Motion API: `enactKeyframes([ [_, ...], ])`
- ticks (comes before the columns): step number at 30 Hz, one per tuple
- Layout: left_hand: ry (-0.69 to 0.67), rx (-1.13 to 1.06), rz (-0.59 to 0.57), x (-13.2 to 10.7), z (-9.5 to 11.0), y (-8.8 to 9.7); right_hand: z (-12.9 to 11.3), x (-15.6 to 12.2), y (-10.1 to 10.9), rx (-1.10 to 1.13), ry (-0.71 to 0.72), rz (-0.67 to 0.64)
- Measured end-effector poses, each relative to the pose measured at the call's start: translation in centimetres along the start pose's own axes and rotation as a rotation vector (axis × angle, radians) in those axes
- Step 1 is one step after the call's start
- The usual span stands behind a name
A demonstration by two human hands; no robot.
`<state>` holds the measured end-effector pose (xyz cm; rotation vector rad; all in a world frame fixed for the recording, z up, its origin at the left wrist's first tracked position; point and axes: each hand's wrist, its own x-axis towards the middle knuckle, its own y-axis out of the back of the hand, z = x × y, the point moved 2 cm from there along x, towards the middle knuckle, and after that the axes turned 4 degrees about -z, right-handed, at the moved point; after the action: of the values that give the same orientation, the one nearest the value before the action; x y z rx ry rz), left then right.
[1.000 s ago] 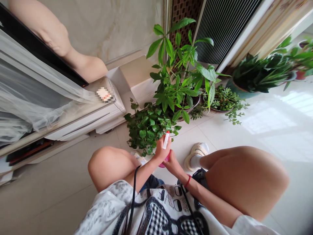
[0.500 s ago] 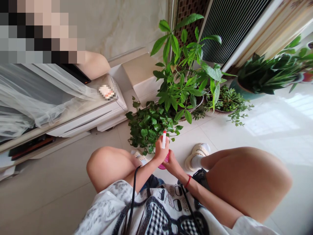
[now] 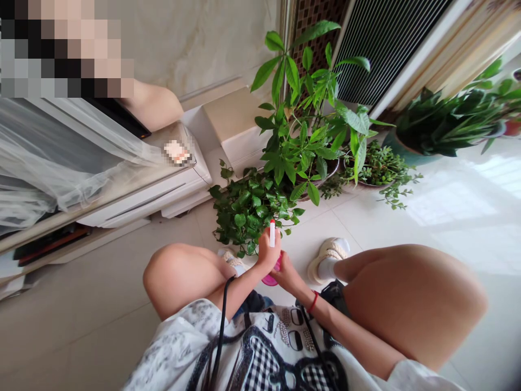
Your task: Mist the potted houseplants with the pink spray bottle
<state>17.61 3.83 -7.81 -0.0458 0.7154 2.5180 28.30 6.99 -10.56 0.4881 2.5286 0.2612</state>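
Observation:
I am crouched on the floor with both knees up. My left hand (image 3: 266, 254) is closed round the white, red-tipped spray head (image 3: 272, 232) of a pink spray bottle (image 3: 271, 278). My right hand (image 3: 286, 273) is wrapped round the pink body of the same bottle from below. The nozzle points at a low, leafy green potted plant (image 3: 246, 209) just beyond my hands. A red string sits on my right wrist.
A taller plant (image 3: 303, 130) and two further pots (image 3: 376, 165) (image 3: 431, 122) stand behind along the wall. A white cabinet (image 3: 154, 190) under sheer cloth is at left, where another person's arm (image 3: 152, 106) rests. Pale floor tiles (image 3: 448, 212) spread to the right.
The spray head has tilted from leaning right to nearly upright, and the bottle has sunk slightly. My view has shifted a little, with the plants sliding right.

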Motion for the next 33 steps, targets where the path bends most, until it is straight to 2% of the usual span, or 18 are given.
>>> enactKeyframes([
  [9,0.012,-0.021,0.023,-0.1,-0.3,-0.3,0.4,0.1,-0.3,0.024,0.014,0.023],
  [16,-0.077,0.021,0.065,-0.5,-0.8,-0.6,0.6,0.2,-0.2,-0.013,0.067,0.039],
  [26,-0.201,-0.02,-0.057,-0.9,0.3,-0.8,0.4,0.1,-0.1,-0.06,0.135,0.032],
  [33,-0.222,0.012,-0.074,-0.7,0.6,-0.6,0.6,0.2,-0.2,-0.099,0.206,0.098],
])
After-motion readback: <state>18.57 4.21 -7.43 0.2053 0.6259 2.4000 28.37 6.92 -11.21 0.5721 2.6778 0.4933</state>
